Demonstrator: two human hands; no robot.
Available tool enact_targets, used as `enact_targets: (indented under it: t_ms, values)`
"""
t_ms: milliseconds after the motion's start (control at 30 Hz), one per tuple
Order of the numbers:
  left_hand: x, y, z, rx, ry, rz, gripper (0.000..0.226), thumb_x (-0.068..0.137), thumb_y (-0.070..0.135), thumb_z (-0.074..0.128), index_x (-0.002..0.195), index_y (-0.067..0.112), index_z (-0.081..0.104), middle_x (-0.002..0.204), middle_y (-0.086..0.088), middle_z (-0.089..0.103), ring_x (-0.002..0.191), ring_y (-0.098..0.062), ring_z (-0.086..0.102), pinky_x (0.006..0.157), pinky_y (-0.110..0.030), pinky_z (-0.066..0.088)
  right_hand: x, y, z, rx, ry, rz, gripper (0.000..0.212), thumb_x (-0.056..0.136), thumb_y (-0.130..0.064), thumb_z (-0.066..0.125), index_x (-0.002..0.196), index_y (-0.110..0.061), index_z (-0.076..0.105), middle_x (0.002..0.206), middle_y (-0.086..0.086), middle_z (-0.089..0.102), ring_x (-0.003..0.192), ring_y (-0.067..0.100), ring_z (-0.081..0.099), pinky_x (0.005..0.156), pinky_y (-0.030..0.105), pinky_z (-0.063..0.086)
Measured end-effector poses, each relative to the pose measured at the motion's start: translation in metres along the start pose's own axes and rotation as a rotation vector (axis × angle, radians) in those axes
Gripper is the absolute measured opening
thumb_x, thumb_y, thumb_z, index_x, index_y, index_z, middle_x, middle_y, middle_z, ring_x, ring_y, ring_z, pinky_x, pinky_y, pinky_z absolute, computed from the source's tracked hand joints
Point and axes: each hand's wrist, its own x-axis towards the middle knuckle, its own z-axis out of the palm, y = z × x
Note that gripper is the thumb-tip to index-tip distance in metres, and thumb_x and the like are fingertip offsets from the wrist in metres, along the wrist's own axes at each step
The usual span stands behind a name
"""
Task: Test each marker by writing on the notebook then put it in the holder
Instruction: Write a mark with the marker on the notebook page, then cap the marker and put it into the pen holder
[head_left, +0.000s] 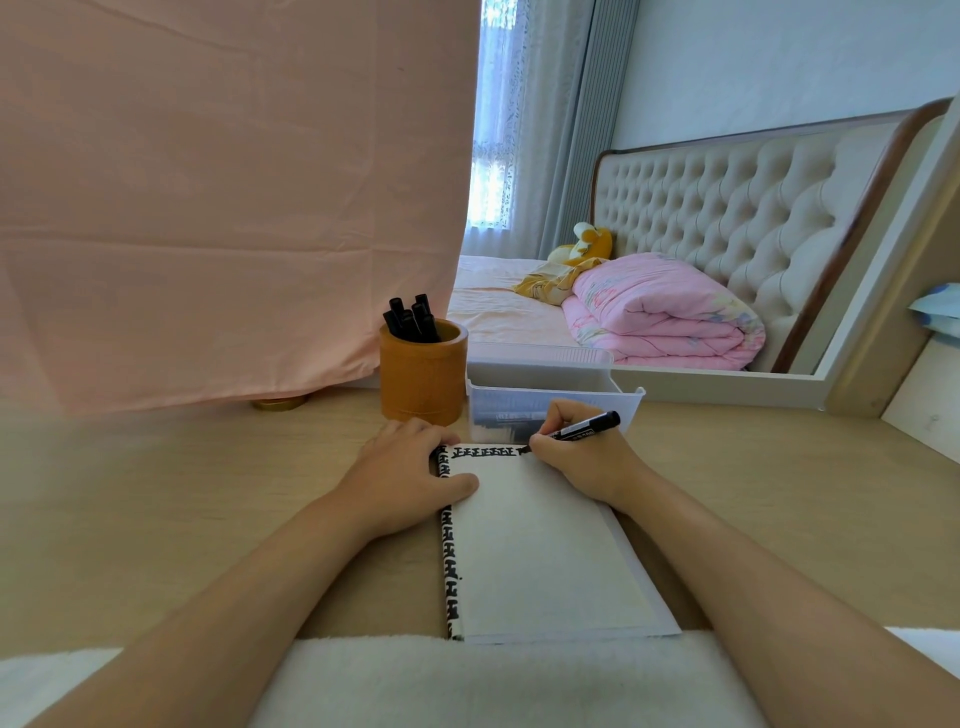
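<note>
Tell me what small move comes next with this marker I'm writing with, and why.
Probably lift the marker off the notebook and carry it left to the holder. The right hand has the tip at the end of a row of black marks along the page's top edge, so the test looks finished.

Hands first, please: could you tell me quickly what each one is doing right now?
Left hand: open, flat on the notebook, holding it down.
Right hand: closed on the black marker, tip at the page.
</note>
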Motion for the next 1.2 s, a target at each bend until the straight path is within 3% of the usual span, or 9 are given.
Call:
enact_targets:
  t_ms: [500,800,933,1067,1200]
  values:
    - [-0.002,0.002,-0.001,-0.008,0.004,-0.008,0.057,0.084,0.062,0.057,0.136,0.041,0.046,0.139,0.012,0.043,0.128,-0.01,0.033,0.105,-0.035,0.031,-0.001,-0.002,-0.001,-0.003,-0.041,-0.022,0.022,0.083,-0.011,0.071,0.066,-0.014,0.057,0.065,-0.005,0.063,0.06,0.006,0.053,0.056,0.02,0.044]
    - [-0.002,0.001,-0.002,-0.01,-0.002,-0.001,0.058,0.085,0.063,0.056,0.137,0.04,0.045,0.138,0.012,0.044,0.127,-0.01,0.034,0.104,-0.035,0.032,0.0,-0.002,0.0,0.046,0.002,0.016,0.022,0.081,-0.005,0.067,0.067,-0.012,0.053,0.06,-0.002,0.056,0.056,0.009,0.047,0.054,0.025,0.039]
    - [-0.001,0.0,-0.003,-0.014,-0.01,0.006,0.057,0.086,0.063,0.055,0.137,0.04,0.045,0.139,0.012,0.044,0.127,-0.011,0.035,0.105,-0.037,0.033,-0.004,-0.006,-0.008,0.212,-0.033,0.041,0.018,0.088,-0.004,0.063,0.073,-0.011,0.055,0.055,0.005,0.055,0.049,0.016,0.045,0.047,0.026,0.035]
    - [0.0,-0.004,-0.003,-0.119,0.035,0.011,0.044,0.097,0.055,0.042,0.136,0.036,0.05,0.135,0.012,0.052,0.124,-0.01,0.04,0.103,-0.034,0.035,-0.005,-0.022,-0.015,0.291,-0.147,-0.036,0.008,0.09,-0.003,0.067,0.089,-0.012,0.068,0.069,0.013,0.064,0.058,0.025,0.055,0.045,0.028,0.041]
    - [0.003,-0.013,-0.008,-0.274,0.1,-0.027,0.036,0.102,0.033,0.044,0.136,0.029,0.055,0.132,0.01,0.058,0.119,-0.008,0.05,0.102,-0.032,0.041,-0.005,-0.04,-0.018,0.279,-0.289,-0.045,0.023,0.096,0.0,0.058,0.111,-0.014,0.07,0.086,0.008,0.074,0.064,0.022,0.062,0.05,0.03,0.05]
